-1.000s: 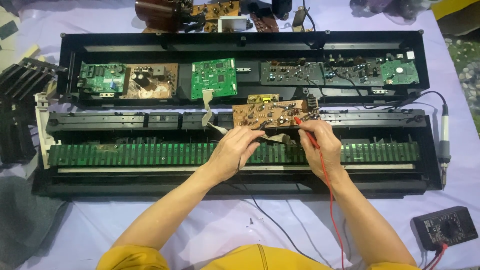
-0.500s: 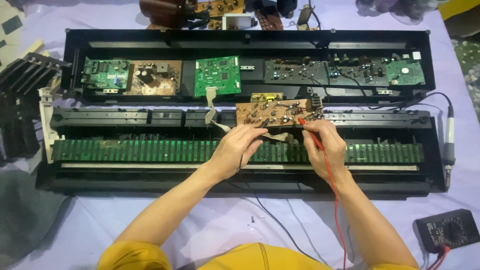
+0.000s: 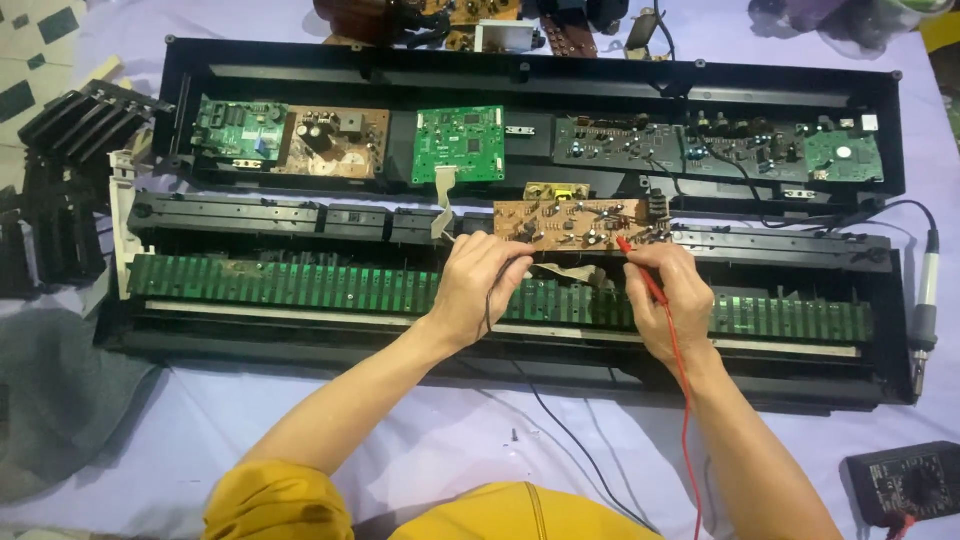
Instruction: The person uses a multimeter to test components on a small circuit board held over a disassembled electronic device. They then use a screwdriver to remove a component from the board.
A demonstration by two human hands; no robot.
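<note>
A brown circuit board (image 3: 575,222) lies on the opened black keyboard chassis (image 3: 530,75), above a long green strip of contacts (image 3: 300,285). My left hand (image 3: 480,285) holds a black test probe, its tip at the board's left edge; the black lead runs down toward me. My right hand (image 3: 670,290) holds a red test probe (image 3: 640,265) with its tip on the board's lower right part. The red lead (image 3: 685,420) trails along my forearm. Both leads head toward a black multimeter (image 3: 905,485) at the lower right.
Several green and brown boards (image 3: 460,145) sit in the chassis's upper tray. A stack of black keys (image 3: 60,200) lies at the left, grey cloth (image 3: 55,400) below it. A soldering iron (image 3: 925,310) rests at the right. Loose parts lie along the top edge.
The view has shifted slightly, so everything sits a little lower and to the right. Both hands stay on the brown board with their probes, barely moving.
</note>
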